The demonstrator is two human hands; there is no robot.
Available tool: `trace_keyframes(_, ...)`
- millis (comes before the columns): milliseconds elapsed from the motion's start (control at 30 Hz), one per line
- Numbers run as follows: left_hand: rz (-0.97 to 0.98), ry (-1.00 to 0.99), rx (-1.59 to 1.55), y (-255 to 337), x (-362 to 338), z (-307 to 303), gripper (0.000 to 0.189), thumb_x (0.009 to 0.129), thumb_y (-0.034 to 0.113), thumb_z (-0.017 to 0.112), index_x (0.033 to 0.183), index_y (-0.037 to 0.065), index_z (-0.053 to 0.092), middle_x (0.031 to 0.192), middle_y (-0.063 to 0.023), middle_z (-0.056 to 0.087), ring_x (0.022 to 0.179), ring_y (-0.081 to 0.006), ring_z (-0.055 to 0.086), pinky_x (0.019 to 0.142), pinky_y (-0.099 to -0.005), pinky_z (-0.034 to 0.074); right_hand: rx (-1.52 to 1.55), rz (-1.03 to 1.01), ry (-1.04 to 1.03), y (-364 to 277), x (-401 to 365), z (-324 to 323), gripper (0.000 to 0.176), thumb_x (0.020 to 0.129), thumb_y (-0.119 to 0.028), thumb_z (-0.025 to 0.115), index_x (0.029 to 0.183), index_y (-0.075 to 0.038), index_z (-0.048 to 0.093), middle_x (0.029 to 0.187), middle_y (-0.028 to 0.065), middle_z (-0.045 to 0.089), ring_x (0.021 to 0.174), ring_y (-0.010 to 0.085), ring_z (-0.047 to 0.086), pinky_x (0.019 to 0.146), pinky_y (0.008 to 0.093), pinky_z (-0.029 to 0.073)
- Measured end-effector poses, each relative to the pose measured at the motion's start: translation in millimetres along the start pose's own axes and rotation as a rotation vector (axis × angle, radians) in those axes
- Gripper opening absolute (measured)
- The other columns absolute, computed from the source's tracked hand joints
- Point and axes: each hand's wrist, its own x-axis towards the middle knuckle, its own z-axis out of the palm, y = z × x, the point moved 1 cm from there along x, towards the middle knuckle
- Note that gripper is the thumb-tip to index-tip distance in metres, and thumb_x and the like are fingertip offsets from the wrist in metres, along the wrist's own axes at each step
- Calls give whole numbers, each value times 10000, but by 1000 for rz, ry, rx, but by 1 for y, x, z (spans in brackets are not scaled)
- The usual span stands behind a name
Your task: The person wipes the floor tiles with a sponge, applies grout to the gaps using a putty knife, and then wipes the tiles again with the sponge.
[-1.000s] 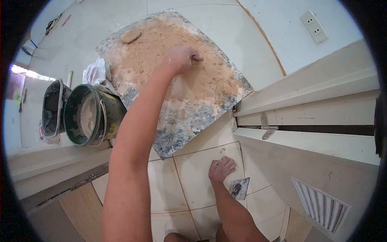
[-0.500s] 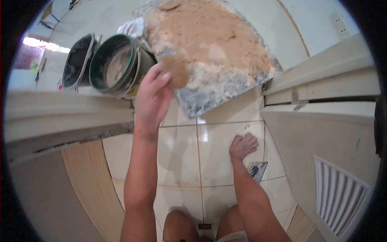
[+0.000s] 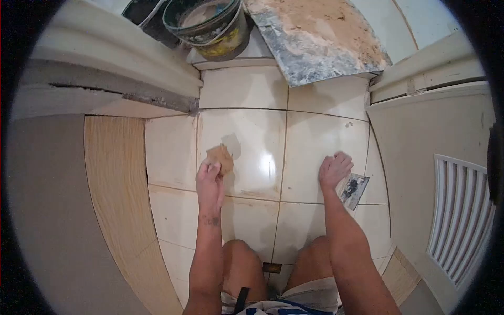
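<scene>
My left hand (image 3: pixel 209 181) pinches a brown sponge (image 3: pixel 221 159) with ragged edges, held over the cream floor tiles (image 3: pixel 244 134) left of the middle. Its shadow falls just behind it. Farther right, my right hand (image 3: pixel 336 169) rests on the floor with its fingers curled in and nothing visible in them. A flat scraper-like plate (image 3: pixel 356 190), grey with dark smears, lies close beside the right wrist. Part of that plate is hidden by the hand and forearm.
Beyond the doorway stand a bucket (image 3: pixel 226 43) with a muddy rim and a dark container (image 3: pixel 137 11). A board (image 3: pixel 299 63) covered with orange-brown mix lies to their right. A door with a louvred vent (image 3: pixel 457 218) flanks the right side; wood-patterned trim (image 3: pixel 115 173) runs along the left.
My left hand has drawn back from beside the bucket and board to over the near tiles, bringing the sponge. My right hand's fingers have curled in. The view has tipped downward.
</scene>
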Motion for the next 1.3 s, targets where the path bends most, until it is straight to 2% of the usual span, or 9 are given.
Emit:
trace_keyframes(267,362,129,693,16,101,-1,230,899,6,580,1120,-50,607,1004,-48,658,925,-110,609,845,-243,464,-84,53,-125,-10,4,-5,332,810,-294,550,1019,-36,542,1050,159,478,1000,345,442,835,494,361)
trace_keyframes(400,395,121,635,14,125,2,235,905,30,606,1132,-31,614,1038,-63,661,940,-126,607,866,-279,466,-40,59,-109,-10,1,-5,345,814,-298,552,1034,-32,539,1047,159,476,1006,345,436,845,487,358)
trace_keyframes(467,420,81,472,12,129,6,230,896,-17,574,1123,-34,610,997,-51,663,921,-90,605,827,-234,471,-52,66,-111,-9,1,-4,350,812,-300,553,1037,-32,537,1046,159,475,1007,345,434,847,486,357)
trace_keyframes(700,330,150,306,4,103,2,222,911,-8,560,1127,-37,604,977,-51,668,914,-93,611,822,-240,476,-82,46,-64,-9,1,-2,323,797,-290,572,1000,-42,526,1035,159,480,976,347,448,814,495,366)
trace_keyframes(800,369,113,599,-6,72,11,212,910,14,563,1109,-35,619,950,-53,672,888,-98,616,812,-240,479,-75,36,-53,-8,2,-1,310,791,-287,575,983,-50,523,1019,155,480,956,346,453,794,498,370)
trace_keyframes(867,401,-68,795,-25,64,11,231,899,37,578,1113,-30,635,952,-64,680,873,-108,624,806,-244,483,-79,37,-41,-8,1,-3,304,788,-289,576,973,-53,520,1009,153,478,947,345,454,784,499,372)
trace_keyframes(1000,321,-205,885,-32,36,53,277,887,40,583,1151,-21,641,960,-69,689,874,-124,623,833,-250,483,-119,19,-10,-9,1,-2,299,783,-300,570,955,-61,514,994,149,472,939,343,452,771,488,371)
trace_keyframes(1133,265,-285,821,-51,36,69,281,895,37,571,1164,-16,633,1008,-75,686,915,-131,623,837,-254,487,-141,27,-39,-7,1,0,308,785,-304,567,966,-62,512,1007,147,469,935,339,451,780,478,372)
trace_keyframes(1300,66,-139,277,-81,50,42,366,899,-26,532,1265,-35,542,1166,-99,637,1046,-155,609,907,-276,477,-113,37,-57,-8,2,-2,302,782,-296,570,954,-52,518,995,149,471,938,339,448,778,474,366)
